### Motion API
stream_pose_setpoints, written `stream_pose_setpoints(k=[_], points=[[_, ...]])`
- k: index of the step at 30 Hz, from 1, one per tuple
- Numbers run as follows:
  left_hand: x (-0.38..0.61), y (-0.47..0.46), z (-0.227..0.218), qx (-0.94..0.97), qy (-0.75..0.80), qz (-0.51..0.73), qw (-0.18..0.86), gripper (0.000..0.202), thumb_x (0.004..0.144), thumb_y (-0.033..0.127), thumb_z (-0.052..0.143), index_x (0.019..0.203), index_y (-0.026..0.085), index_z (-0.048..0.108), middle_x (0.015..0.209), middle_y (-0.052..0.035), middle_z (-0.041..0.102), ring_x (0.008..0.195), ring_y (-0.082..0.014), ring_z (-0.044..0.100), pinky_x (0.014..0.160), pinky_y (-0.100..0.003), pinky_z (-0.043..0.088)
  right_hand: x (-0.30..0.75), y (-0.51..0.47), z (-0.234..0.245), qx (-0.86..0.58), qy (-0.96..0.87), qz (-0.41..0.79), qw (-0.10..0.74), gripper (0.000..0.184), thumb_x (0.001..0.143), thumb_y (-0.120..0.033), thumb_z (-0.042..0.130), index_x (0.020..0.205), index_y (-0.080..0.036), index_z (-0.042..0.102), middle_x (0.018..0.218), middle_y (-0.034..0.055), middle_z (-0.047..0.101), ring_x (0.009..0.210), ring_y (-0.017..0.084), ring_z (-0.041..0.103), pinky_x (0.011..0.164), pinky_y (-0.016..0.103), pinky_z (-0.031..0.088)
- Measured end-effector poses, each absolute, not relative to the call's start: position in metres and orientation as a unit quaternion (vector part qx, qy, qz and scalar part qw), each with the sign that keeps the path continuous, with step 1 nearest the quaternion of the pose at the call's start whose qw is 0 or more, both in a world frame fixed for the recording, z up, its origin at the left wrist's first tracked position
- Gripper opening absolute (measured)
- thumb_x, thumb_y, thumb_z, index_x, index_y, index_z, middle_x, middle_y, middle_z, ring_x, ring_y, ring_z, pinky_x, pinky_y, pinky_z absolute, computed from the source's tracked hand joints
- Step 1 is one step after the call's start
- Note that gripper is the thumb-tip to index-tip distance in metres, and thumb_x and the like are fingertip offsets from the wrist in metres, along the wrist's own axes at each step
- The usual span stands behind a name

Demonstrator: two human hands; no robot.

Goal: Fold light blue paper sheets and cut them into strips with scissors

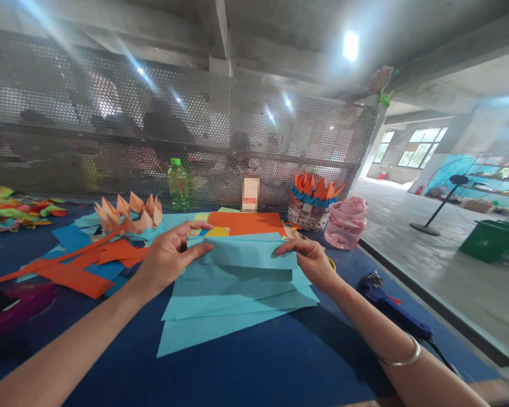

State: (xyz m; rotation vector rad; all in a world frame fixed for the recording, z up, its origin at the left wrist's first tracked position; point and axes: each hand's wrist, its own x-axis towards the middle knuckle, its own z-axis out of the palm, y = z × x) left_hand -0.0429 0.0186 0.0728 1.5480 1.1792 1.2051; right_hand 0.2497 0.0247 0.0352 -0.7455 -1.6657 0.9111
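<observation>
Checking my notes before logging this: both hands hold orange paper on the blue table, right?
No, the paper is not orange: the left hand and right hand hold light blue paper on the blue table, as the head view shows.

Pale turquoise paper sheets (233,294) lie on a dark blue table (254,373), beside orange paper strips (74,277).

Overlapping light blue paper sheets (233,299) lie fanned out on a dark blue tabletop (254,379).
</observation>
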Motion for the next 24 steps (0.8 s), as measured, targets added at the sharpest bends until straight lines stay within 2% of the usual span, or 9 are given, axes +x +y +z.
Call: stream_pose_setpoints(k=[3, 7, 11, 14, 16, 19, 22, 24], points=[[-0.041, 0.018, 0.073, 0.636, 0.495, 0.465, 0.366, 0.038, 0.063, 0.040, 0.078, 0.096, 0.022, 0.069, 0.056, 0.0041, 0.064, 0.050, -0.0148, 0.058, 0.045, -0.023, 0.041, 0.250, 0.025, 0.034, -0.322, -0.695, 0.383, 0.516, 0.021, 0.078, -0.017, 0.056, 0.079, -0.022, 0.076, 0.082, 0.0019, 0.071, 0.071, 0.013, 0.063, 0.062, 0.025, 0.050], [-0.040, 0.021, 0.069, 0.606, 0.516, 0.459, 0.394, 0.043, 0.059, 0.045, 0.080, 0.092, 0.021, 0.070, 0.057, 0.0037, 0.065, 0.052, -0.0153, 0.059, 0.050, -0.024, 0.043, 0.249, 0.025, 0.033, -0.346, -0.699, 0.377, 0.499, 0.020, 0.079, -0.021, 0.056, 0.083, -0.020, 0.076, 0.086, 0.0035, 0.071, 0.073, 0.014, 0.064, 0.063, 0.026, 0.050], [-0.040, 0.026, 0.061, 0.539, 0.539, 0.401, 0.507, 0.042, 0.053, 0.039, 0.085, 0.086, 0.019, 0.069, 0.064, 0.0017, 0.069, 0.056, -0.0142, 0.061, 0.055, -0.023, 0.045, 0.250, 0.027, 0.031, -0.389, -0.701, 0.388, 0.453, 0.023, 0.077, -0.023, 0.059, 0.094, -0.019, 0.074, 0.093, 0.0043, 0.071, 0.077, 0.015, 0.064, 0.066, 0.027, 0.050], [-0.040, 0.027, 0.057, 0.500, 0.559, 0.321, 0.579, 0.043, 0.050, 0.036, 0.086, 0.084, 0.017, 0.069, 0.064, -0.0005, 0.070, 0.056, -0.0151, 0.061, 0.056, -0.025, 0.047, 0.253, 0.031, 0.026, -0.416, -0.709, 0.419, 0.385, 0.027, 0.070, -0.022, 0.067, 0.096, -0.016, 0.072, 0.091, 0.0056, 0.072, 0.080, 0.017, 0.064, 0.072, 0.029, 0.050], [-0.040, 0.028, 0.054, 0.522, 0.572, 0.290, 0.562, 0.042, 0.050, 0.037, 0.085, 0.082, 0.016, 0.070, 0.063, -0.0004, 0.069, 0.055, -0.0150, 0.059, 0.053, -0.025, 0.044, 0.255, 0.034, 0.022, -0.426, -0.727, 0.415, 0.343, 0.026, 0.067, -0.019, 0.069, 0.092, -0.014, 0.072, 0.085, 0.0055, 0.072, 0.077, 0.017, 0.064, 0.072, 0.029, 0.050], [-0.041, 0.030, 0.050, 0.591, 0.603, 0.255, 0.471, 0.037, 0.051, 0.040, 0.081, 0.078, 0.017, 0.071, 0.059, 0.0009, 0.066, 0.055, -0.0161, 0.058, 0.050, -0.024, 0.039, 0.256, 0.035, 0.018, -0.439, -0.770, 0.347, 0.307, 0.027, 0.069, -0.012, 0.061, 0.094, -0.015, 0.072, 0.083, 0.0047, 0.071, 0.074, 0.015, 0.062, 0.069, 0.028, 0.048], [-0.042, 0.030, 0.045, 0.652, 0.603, 0.232, 0.395, 0.028, 0.053, 0.040, 0.078, 0.071, 0.020, 0.071, 0.063, -0.0002, 0.068, 0.066, -0.0200, 0.062, 0.059, -0.026, 0.043, 0.254, 0.030, 0.018, -0.433, -0.800, 0.298, 0.289, 0.034, 0.069, -0.006, 0.055, 0.098, -0.016, 0.072, 0.085, 0.0044, 0.071, 0.076, 0.015, 0.061, 0.069, 0.027, 0.047], [-0.044, 0.027, 0.044, 0.672, 0.595, 0.218, 0.383, 0.026, 0.054, 0.042, 0.077, 0.070, 0.022, 0.071, 0.069, -0.0014, 0.071, 0.076, -0.0232, 0.064, 0.066, -0.028, 0.046, 0.252, 0.024, 0.019, -0.427, -0.800, 0.311, 0.284, 0.029, 0.072, -0.009, 0.056, 0.095, -0.016, 0.072, 0.083, 0.0042, 0.071, 0.075, 0.015, 0.062, 0.070, 0.028, 0.047]])
